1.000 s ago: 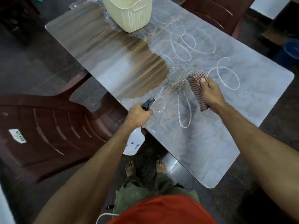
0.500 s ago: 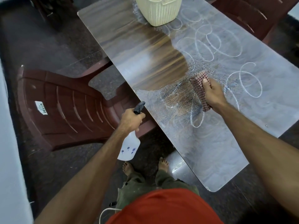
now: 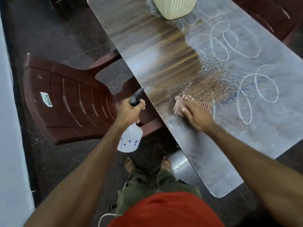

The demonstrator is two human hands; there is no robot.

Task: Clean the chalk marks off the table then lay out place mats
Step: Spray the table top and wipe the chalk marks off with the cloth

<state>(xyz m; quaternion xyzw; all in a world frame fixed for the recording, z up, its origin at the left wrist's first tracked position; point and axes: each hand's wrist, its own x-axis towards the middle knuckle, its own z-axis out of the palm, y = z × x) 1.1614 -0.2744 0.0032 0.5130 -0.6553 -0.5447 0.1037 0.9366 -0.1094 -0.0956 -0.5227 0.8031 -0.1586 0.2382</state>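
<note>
Bare feet [image 3: 147, 164] stand on the dark speckled floor [image 3: 65, 38] at the near corner of the table [image 3: 205, 174]. Just above them hangs a translucent white spray bottle [image 3: 130, 140]; how much liquid is in it cannot be told. The left hand [image 3: 128, 113] holds the bottle off the table's edge, fingers curled round its neck under the black trigger head [image 3: 136, 98]. Beside it stands a maroon plastic chair [image 3: 65, 99] with a label reading DELUX.

On the table, the right hand [image 3: 196, 113] presses a red checked cloth [image 3: 180, 104] flat onto the wet, speckled patch near the edge; hand and cloth are blurred, the fingers look laid fairly straight over the cloth, though how widely they are spread cannot be told. To the hand's right the table is grey with chalk dust and carries white looping chalk marks [image 3: 260, 89], which run on toward the far end. The left far part shows bare brown woodgrain. At the far edge stands a cream ribbed basket [image 3: 173, 9], its inside out of view. Another maroon chair [image 3: 268, 15] stands at the far right.
</note>
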